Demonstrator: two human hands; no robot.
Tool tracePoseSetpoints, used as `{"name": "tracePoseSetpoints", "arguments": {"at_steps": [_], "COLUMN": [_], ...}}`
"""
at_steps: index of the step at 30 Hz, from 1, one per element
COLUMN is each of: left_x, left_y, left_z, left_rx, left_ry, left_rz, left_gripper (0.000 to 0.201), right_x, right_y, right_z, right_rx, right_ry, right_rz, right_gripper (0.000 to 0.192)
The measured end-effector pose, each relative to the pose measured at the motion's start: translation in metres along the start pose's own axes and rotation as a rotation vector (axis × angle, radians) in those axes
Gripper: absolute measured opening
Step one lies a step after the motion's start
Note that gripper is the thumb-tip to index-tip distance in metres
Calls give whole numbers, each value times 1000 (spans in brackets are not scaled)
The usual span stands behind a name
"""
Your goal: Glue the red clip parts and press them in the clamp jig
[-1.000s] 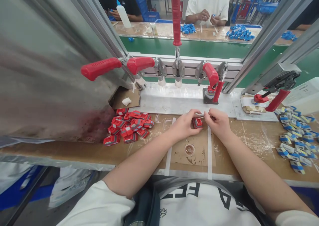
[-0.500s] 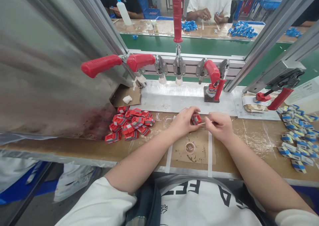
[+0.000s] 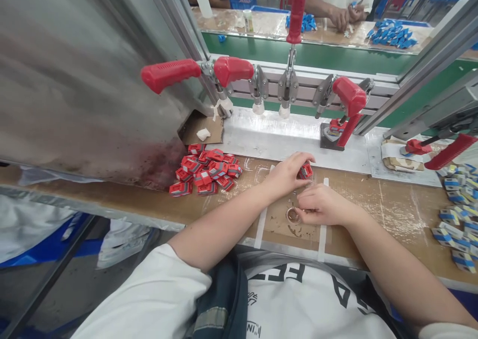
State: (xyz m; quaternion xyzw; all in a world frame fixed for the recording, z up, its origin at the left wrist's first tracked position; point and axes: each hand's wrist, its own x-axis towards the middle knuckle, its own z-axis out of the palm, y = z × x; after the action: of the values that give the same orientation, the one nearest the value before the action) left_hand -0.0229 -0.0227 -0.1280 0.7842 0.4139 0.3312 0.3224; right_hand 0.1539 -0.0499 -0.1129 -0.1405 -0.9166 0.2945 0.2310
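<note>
My left hand [image 3: 289, 172] is closed around a small red plastic piece with grey parts [image 3: 305, 170], held just above the bench in front of the metal ledge. My right hand [image 3: 321, 204] is pinched at a small round dish [image 3: 293, 216] of liquid on the bench. A thin pale stick showed in that pinch a moment earlier; now the fingers mostly hide it. To the left lies a heap of similar red-and-grey pieces [image 3: 209, 169]. Under a toggle clamp with a red handle [image 3: 349, 96], another red piece [image 3: 337, 126] sits on a dark block.
More red-handled toggle clamps [image 3: 233, 71] line the metal rail ahead. A heap of blue, yellow and grey pieces [image 3: 457, 189] lies at the right. A metal panel [image 3: 93, 90] stands at the left. Across the rail, a co-worker's hands [image 3: 345, 18] are beside blue pieces [image 3: 392, 34].
My right hand has moved from the red piece down toward me to the small dish. My left hand still holds the piece. The camera view has shifted.
</note>
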Motion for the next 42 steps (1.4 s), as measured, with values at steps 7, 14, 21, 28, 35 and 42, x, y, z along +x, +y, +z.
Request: {"name": "tracePoseSetpoints", "arguments": {"at_steps": [7,14,21,28,35,42], "left_x": [0,-1,-1,-2,-2,-2], "left_y": [-4,-3,-5,-5,-6,-2], "left_z": [2,2,4,5,5,3], "left_rx": [-43,-52,-62,-61,-39,-25], "left_ry": [1,-36,-46,-32,-20,-25], "left_rz": [32,44,60,73,45,27], "left_gripper": [48,50,49,51,47,48], "right_x": [-6,-10,-6,-7,-8,-7], "right_y": [6,25,25,28,27,24], "right_z": [-11,-19,-19,-19,-18,-21], "right_rx": [159,105,123,118,118,71], "right_ry": [389,847,823,812,774,746], "right_rz": [82,498,550,530,541,537], "right_gripper": [42,44,45,42,46,45]}}
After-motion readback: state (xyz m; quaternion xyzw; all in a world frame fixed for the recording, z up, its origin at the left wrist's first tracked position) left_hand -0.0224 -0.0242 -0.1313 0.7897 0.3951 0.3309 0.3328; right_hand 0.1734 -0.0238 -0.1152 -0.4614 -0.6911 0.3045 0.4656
